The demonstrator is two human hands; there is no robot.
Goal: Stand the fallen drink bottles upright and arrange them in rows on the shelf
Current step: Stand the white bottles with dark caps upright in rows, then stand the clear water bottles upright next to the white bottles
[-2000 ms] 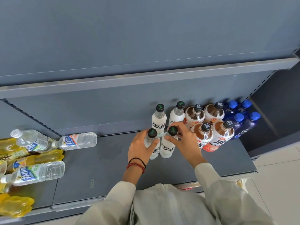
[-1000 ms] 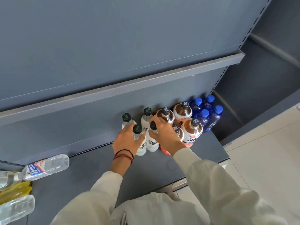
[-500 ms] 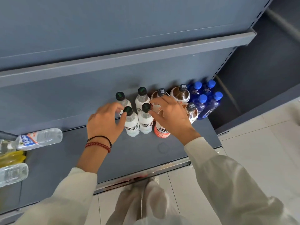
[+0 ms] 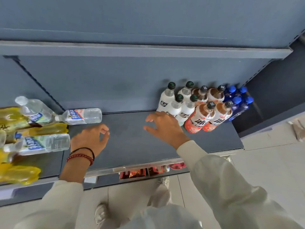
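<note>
Plainly empty, the loosely curled left hand and spread right hand hover over the shelf, upright rows packed tight at two o'clock, fallen bottles waiting at nine o'clock.

On the shelf the upright bottles stand at the right end, close to the back wall. They are in two rows, one behind the other, and touch each other. The fallen bottles lie in a heap at the left end. One lying bottle is nearest the back wall, and a second lying bottle is before it, nearer the front edge. Both hands are over the shelf between the two groups. The left hand is just beside the second lying bottle. The right hand is before the leftmost upright bottles, perhaps touching them. The upper shelf hangs above. Some packets lie lower, under the front edge.
</note>
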